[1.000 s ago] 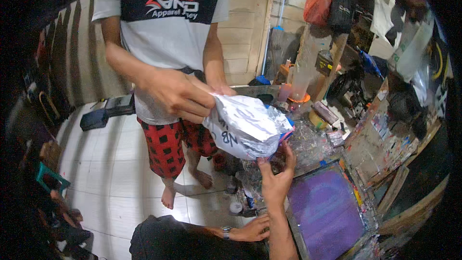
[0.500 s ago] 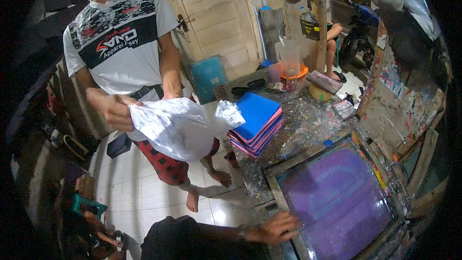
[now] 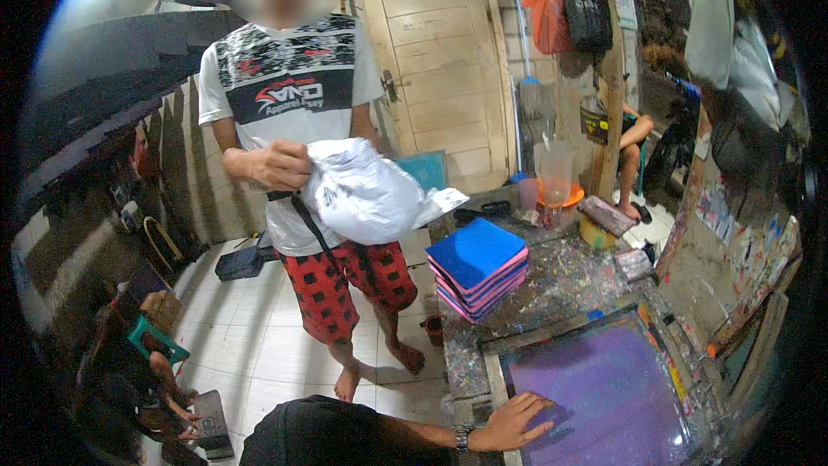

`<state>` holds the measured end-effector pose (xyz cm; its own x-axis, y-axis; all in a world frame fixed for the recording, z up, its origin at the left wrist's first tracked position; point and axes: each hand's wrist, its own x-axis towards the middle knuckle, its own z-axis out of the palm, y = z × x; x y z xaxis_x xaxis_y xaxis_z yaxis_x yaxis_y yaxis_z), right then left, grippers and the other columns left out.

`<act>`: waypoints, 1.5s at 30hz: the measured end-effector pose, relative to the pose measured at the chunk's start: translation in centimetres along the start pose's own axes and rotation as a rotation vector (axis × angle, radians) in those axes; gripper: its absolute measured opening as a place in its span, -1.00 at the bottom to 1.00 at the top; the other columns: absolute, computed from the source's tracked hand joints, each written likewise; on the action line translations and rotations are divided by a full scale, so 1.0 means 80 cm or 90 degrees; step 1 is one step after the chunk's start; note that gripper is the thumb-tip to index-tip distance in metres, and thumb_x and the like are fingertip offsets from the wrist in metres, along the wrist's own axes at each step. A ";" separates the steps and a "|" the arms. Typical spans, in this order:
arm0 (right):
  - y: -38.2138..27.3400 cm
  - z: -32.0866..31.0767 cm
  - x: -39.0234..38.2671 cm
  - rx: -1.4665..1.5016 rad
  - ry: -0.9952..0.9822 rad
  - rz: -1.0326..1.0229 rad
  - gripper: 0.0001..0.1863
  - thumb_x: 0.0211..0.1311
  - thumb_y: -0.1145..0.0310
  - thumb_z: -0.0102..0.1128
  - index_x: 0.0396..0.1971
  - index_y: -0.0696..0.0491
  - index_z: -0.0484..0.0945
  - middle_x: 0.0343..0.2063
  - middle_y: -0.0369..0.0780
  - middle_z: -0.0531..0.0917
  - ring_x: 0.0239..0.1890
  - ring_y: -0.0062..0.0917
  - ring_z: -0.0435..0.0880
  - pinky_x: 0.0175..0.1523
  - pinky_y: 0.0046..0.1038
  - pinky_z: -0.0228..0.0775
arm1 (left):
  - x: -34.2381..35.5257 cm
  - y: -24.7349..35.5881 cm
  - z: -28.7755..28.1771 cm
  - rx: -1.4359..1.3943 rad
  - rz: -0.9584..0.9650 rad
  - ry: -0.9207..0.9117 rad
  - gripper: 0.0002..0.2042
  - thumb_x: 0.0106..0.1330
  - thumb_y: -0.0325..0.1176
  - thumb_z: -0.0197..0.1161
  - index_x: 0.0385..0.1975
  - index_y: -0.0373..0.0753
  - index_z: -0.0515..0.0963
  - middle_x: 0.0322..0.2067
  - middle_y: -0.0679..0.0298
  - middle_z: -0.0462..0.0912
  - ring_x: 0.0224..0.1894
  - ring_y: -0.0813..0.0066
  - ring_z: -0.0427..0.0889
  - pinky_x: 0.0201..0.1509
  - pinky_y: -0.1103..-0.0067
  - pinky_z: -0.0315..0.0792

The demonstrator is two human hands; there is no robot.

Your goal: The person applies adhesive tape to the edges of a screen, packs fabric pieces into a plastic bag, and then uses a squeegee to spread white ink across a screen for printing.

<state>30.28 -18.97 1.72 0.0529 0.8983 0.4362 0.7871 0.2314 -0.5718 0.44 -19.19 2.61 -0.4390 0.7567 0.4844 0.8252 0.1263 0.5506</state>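
Observation:
My left hand (image 3: 516,423) lies at the near-left edge of a screen-printing frame (image 3: 496,361), its fingers stretched out over the purple mesh (image 3: 604,371). Nothing is held in it. A watch (image 3: 463,438) circles that wrist, below a black sleeve. My right hand is out of view. Beyond the frame, on the paint-stained table (image 3: 565,272), stands a stack of blue and pink sheets (image 3: 477,255). Across from me a person grips a bulky white bundle (image 3: 366,194), cloth or bag; a crumpled whitish piece (image 3: 442,205) shows at its right side.
At the table's far end are a clear pitcher (image 3: 555,171), an orange basin (image 3: 569,193) and a dark roll-shaped item (image 3: 608,214). Plastic bags (image 3: 588,17) hang from a post. A stool (image 3: 159,341) and another person are at lower left. A paint-smeared board (image 3: 733,233) rises at right.
My left hand has come to rest on the frame's mesh with fingers extended. The view has tilted up. The person opposite has shifted their hold on the white bundle, which looks rounder.

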 end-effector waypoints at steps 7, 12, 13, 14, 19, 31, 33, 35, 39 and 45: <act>0.019 0.018 -0.011 -0.046 0.052 -0.030 -0.60 0.28 0.12 0.10 -0.40 0.23 0.54 -0.43 0.11 0.52 -0.35 0.05 0.48 -0.19 -0.04 0.34 | 0.002 -0.003 0.002 -0.029 0.054 -0.020 -0.59 0.37 -0.09 0.12 0.02 -0.31 0.44 -0.09 0.11 0.52 -0.01 0.18 0.47 0.12 0.37 0.39; 0.019 0.028 -0.009 -0.033 0.119 -0.101 -0.60 0.27 0.11 0.09 -0.37 0.22 0.56 -0.36 0.13 0.54 -0.30 0.06 0.49 -0.16 -0.04 0.34 | 0.000 -0.006 -0.012 -0.049 0.072 -0.032 -0.59 0.37 -0.10 0.11 0.03 -0.30 0.44 -0.06 0.12 0.51 0.01 0.17 0.47 0.12 0.37 0.39; 0.010 0.023 -0.007 -0.068 0.118 -0.122 -0.59 0.26 0.10 0.09 -0.33 0.22 0.56 -0.30 0.14 0.54 -0.25 0.05 0.49 -0.12 -0.04 0.34 | -0.001 -0.008 -0.014 -0.045 0.070 -0.027 -0.59 0.38 -0.10 0.10 0.03 -0.30 0.44 -0.05 0.12 0.51 0.01 0.17 0.47 0.12 0.37 0.39; 0.001 0.017 -0.004 -0.102 0.116 -0.145 -0.58 0.25 0.10 0.09 -0.30 0.23 0.57 -0.24 0.14 0.54 -0.19 0.05 0.50 -0.08 -0.03 0.34 | -0.004 -0.008 -0.014 -0.041 0.066 -0.022 -0.59 0.38 -0.09 0.10 0.04 -0.29 0.44 -0.05 0.11 0.51 0.01 0.17 0.47 0.12 0.37 0.39; 0.078 0.066 0.065 -0.051 0.570 -0.622 -0.58 0.26 0.11 0.07 -0.16 0.20 0.56 -0.10 0.12 0.54 -0.07 0.00 0.49 0.04 0.01 0.32 | 0.002 0.003 0.012 -0.048 0.095 -0.013 -0.58 0.39 -0.08 0.06 0.03 -0.30 0.43 -0.05 0.10 0.50 0.02 0.16 0.46 0.12 0.35 0.38; 0.088 0.070 0.000 -0.340 0.110 -0.214 -0.56 0.24 0.09 0.03 -0.14 0.18 0.54 -0.08 0.13 0.50 -0.02 0.05 0.46 0.05 0.13 0.27 | 0.008 -0.008 0.010 -0.009 0.071 0.040 -0.58 0.39 -0.08 0.03 0.00 -0.35 0.43 -0.11 0.04 0.51 -0.01 0.10 0.48 0.11 0.33 0.39; 0.012 0.018 0.007 -0.227 -0.010 -0.240 -0.57 0.27 0.06 0.01 -0.16 0.14 0.55 -0.08 0.11 0.48 0.00 0.05 0.44 0.05 0.13 0.27 | 0.001 -0.010 0.007 0.005 0.047 0.054 -0.58 0.39 -0.08 0.04 -0.01 -0.34 0.43 -0.12 0.04 0.51 -0.02 0.09 0.48 0.11 0.33 0.39; 0.002 0.014 0.005 -0.195 -0.001 -0.254 -0.58 0.27 0.05 0.01 -0.17 0.12 0.55 -0.08 0.09 0.48 0.01 0.02 0.43 0.07 0.13 0.26 | -0.001 -0.005 -0.003 0.004 0.032 0.047 -0.58 0.39 -0.08 0.04 -0.01 -0.35 0.43 -0.12 0.04 0.51 -0.02 0.08 0.47 0.11 0.33 0.39; -0.020 0.002 -0.004 -0.074 -0.029 -0.383 -0.60 0.26 0.01 0.06 -0.15 0.03 0.58 0.03 -0.06 0.50 0.07 -0.08 0.44 0.14 0.07 0.22 | 0.004 0.006 -0.007 -0.024 -0.014 -0.051 -0.56 0.43 -0.06 -0.02 0.03 -0.35 0.41 -0.10 0.02 0.49 0.00 0.09 0.46 0.14 0.32 0.38; -0.191 0.007 0.046 0.008 -0.092 -0.692 -0.65 0.34 0.18 0.04 -0.06 0.14 0.54 -0.23 0.00 0.55 -0.10 -0.06 0.49 0.07 -0.11 0.31 | -0.015 -0.035 0.024 -0.079 0.000 0.106 -0.58 0.43 -0.10 0.00 0.05 -0.34 0.43 -0.11 0.01 0.51 0.01 0.10 0.48 0.15 0.30 0.38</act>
<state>18.09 -18.99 11.71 -0.7391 0.2467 0.6267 0.3626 0.9299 0.0616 -0.63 -19.26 -0.80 -0.4999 0.6391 0.5846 0.7797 0.0382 0.6250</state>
